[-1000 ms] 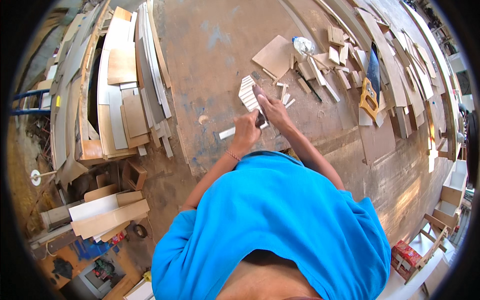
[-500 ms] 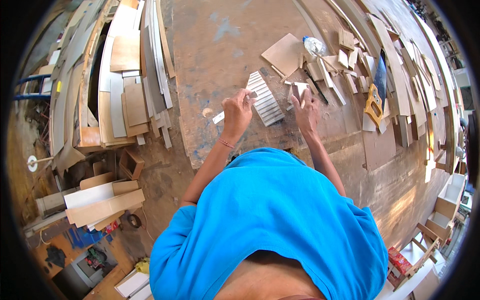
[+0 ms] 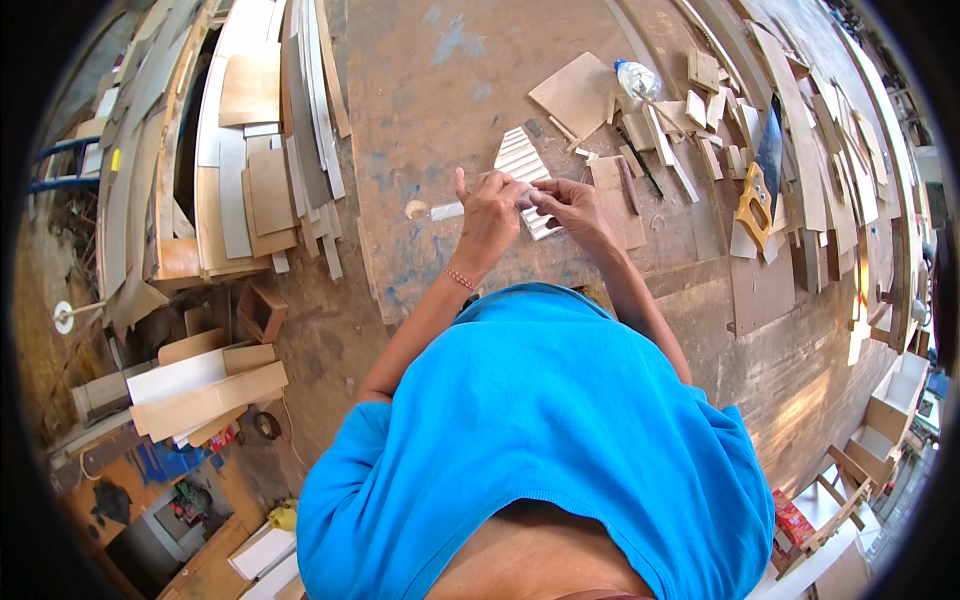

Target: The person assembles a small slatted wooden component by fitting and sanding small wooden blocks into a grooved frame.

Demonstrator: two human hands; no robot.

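My left hand (image 3: pixel 490 212) and my right hand (image 3: pixel 574 212) meet above the workbench, fingertips pinched together. Between them is a small greyish piece (image 3: pixel 524 199), too small to name and partly covered by the fingers. Beneath the hands lies a pale slatted wooden panel (image 3: pixel 517 152), like a row of narrow parallel strips; the hands hide its middle. A short white strip (image 3: pixel 446 212) lies just left of my left hand. To the right of my right hand is a thin brown board (image 3: pixel 610 200), with a dark narrow piece (image 3: pixel 628 187) on it.
A square wooden sheet (image 3: pixel 573 95), a clear plastic bottle (image 3: pixel 637 78) and several wood offcuts lie beyond on the bench. A handsaw (image 3: pixel 757 205) with a yellowish wooden handle rests on the right. Stacked boards (image 3: pixel 262 195) stand at the left.
My right hand has left the offcuts on the right and come over to my left hand. My left hand has shifted slightly right, and both now cover part of the slatted panel.
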